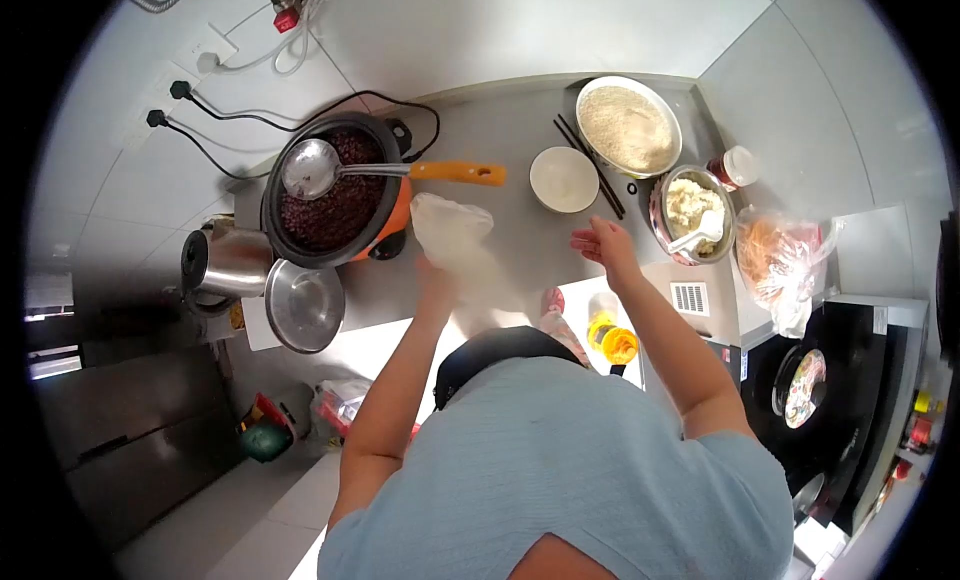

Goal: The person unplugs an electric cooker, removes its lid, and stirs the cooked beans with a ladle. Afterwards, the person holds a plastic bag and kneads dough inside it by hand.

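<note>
blue shirt (560, 460) at five o'clock of the view; at ten, the ladle (418, 170) lies across the pot (400, 216), handle jutting out, so a nudge could flip it. at eleven, the bag (455, 230) is at the blurred left hand (436, 280), gripped or not i cannot tell; it might snag that handle. at one, the bowl (541, 194) could be bumped by the nearby right hand (605, 244), empty, fingers apart.

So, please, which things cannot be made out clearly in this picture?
All in the head view:
Left hand: exact grip, blurred against the pale bag.
Bean-like food: part hidden beneath the ladle.
Metal hose: upper end, cut off by the top edge.
</note>
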Motion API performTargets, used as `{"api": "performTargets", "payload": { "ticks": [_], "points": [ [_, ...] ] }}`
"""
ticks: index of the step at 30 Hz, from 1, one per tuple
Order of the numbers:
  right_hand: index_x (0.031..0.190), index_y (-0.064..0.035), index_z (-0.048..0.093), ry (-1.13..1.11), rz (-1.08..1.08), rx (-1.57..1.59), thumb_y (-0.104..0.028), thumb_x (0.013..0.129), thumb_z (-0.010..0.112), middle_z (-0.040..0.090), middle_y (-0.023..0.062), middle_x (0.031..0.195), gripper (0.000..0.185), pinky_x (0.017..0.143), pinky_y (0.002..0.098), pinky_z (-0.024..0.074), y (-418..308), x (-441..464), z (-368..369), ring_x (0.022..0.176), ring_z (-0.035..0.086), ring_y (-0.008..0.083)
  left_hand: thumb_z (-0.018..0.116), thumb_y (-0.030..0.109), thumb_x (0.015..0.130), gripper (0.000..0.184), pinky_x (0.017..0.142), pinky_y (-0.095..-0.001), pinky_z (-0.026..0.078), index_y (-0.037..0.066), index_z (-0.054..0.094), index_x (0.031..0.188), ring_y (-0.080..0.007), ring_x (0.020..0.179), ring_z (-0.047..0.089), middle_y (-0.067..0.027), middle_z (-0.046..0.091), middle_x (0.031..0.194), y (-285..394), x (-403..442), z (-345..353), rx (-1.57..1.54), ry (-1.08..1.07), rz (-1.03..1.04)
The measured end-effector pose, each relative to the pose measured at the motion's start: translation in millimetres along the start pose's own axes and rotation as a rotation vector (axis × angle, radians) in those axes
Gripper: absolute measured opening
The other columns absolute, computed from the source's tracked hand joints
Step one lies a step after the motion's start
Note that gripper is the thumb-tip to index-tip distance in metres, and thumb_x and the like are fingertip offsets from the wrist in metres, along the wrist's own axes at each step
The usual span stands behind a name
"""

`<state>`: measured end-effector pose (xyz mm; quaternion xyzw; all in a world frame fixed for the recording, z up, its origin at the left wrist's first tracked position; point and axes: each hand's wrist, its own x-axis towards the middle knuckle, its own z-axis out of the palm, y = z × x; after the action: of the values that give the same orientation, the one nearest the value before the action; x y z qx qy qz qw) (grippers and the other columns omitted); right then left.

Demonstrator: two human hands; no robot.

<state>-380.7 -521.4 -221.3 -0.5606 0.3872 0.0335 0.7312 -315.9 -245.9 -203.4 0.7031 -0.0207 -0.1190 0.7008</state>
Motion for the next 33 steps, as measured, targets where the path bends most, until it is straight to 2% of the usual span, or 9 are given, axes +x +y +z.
{"api": "performTargets", "payload": {
  "ticks": [10,11,14,16,18,20,22,28,33],
  "points": [
    [0.110,-0.0001,0.052,-0.095,0.103,0.087,-0.017,0.085,0.046,0.062,0.0135,0.098,0.031,0.066,0.0354,0.0537,-2,77,-2,0.077,0.066,0.0251,0.065,0.014,0.080,0.049,0.098,-0.0347,0.038,0.003,0.049,0.125,-0.0238,0.113,0.052,-0.0098,0.055,0.122,30,43,23,0.616,-0.142,0.323],
    [0.112,0.0005,0.051,-0.109,0.068,0.070,-0.014,0.082,0.045,0.062,0.0153,0.100,0.033,0.067,0.0378,0.0543,-4,74,-5,0.078,0.066,0.0275,0.063,0.012,0.081,0.046,0.101,-0.0336,0.035,0.004,0.051,0.124,-0.0244,0.113,0.052,-0.0078,0.055,0.123,21,55,21,0.618,-0.188,0.526],
    [0.112,0.0017,0.049,-0.069,0.049,0.076,-0.010,0.079,0.043,0.061,0.0180,0.101,0.036,0.068,0.0391,0.0555,2,69,-21,0.078,0.066,0.0305,0.060,0.010,0.082,0.041,0.103,-0.0323,0.033,0.005,0.053,0.122,-0.0231,0.113,0.052,-0.0074,0.056,0.122,27,68,36,0.463,-0.406,0.380],
    [0.112,0.0018,0.050,0.004,0.037,0.101,-0.010,0.080,0.043,0.062,0.0185,0.101,0.035,0.069,0.0380,0.0560,9,52,-30,0.079,0.066,0.0305,0.059,0.009,0.084,0.037,0.101,-0.0331,0.035,0.003,0.055,0.120,-0.0232,0.114,0.052,-0.0084,0.058,0.120,46,61,56,0.716,-0.332,0.535],
    [0.112,0.0033,0.048,0.007,0.047,0.143,-0.009,0.081,0.042,0.061,0.0194,0.098,0.034,0.066,0.0387,0.0568,15,30,-44,0.076,0.067,0.0309,0.058,0.006,0.082,0.039,0.097,-0.0333,0.039,0.002,0.054,0.120,-0.0241,0.112,0.054,-0.0103,0.060,0.118,26,63,55,0.260,-0.303,0.159],
    [0.109,0.0063,0.045,0.017,0.062,0.199,-0.009,0.082,0.041,0.060,0.0216,0.096,0.032,0.066,0.0385,0.0579,28,20,-61,0.076,0.067,0.0315,0.058,0.005,0.078,0.044,0.095,-0.0332,0.041,0.003,0.052,0.121,-0.0255,0.110,0.056,-0.0126,0.059,0.117,10,67,39,0.907,-0.406,0.536],
    [0.110,0.0065,0.043,0.091,0.037,0.252,-0.008,0.082,0.041,0.061,0.0203,0.092,0.032,0.068,0.0391,0.0582,39,11,-71,0.078,0.066,0.0308,0.059,0.006,0.075,0.048,0.095,-0.0326,0.041,0.004,0.050,0.122,-0.0254,0.111,0.055,-0.0140,0.059,0.116,52,46,67,0.643,-0.296,0.105],
    [0.112,0.0059,0.045,0.135,-0.036,0.366,-0.017,0.088,0.047,0.061,0.0209,0.097,0.033,0.068,0.0358,0.0583,42,-12,-83,0.077,0.067,0.0289,0.066,0.008,0.076,0.038,0.092,-0.0351,0.042,0.003,0.052,0.111,-0.0263,0.105,0.056,-0.0140,0.058,0.112,65,27,62,0.556,-0.313,0.264],
    [0.114,0.0016,0.052,-0.131,0.286,-0.015,-0.042,0.092,0.048,0.066,0.0149,0.095,0.049,0.064,0.0287,0.0535,6,-54,-79,0.077,0.067,0.0226,0.066,0.006,0.075,0.039,0.093,-0.0357,0.041,0.005,0.050,0.111,-0.0231,0.109,0.052,-0.0108,0.055,0.117,75,16,46,0.503,-0.361,0.343]
  ]
}}
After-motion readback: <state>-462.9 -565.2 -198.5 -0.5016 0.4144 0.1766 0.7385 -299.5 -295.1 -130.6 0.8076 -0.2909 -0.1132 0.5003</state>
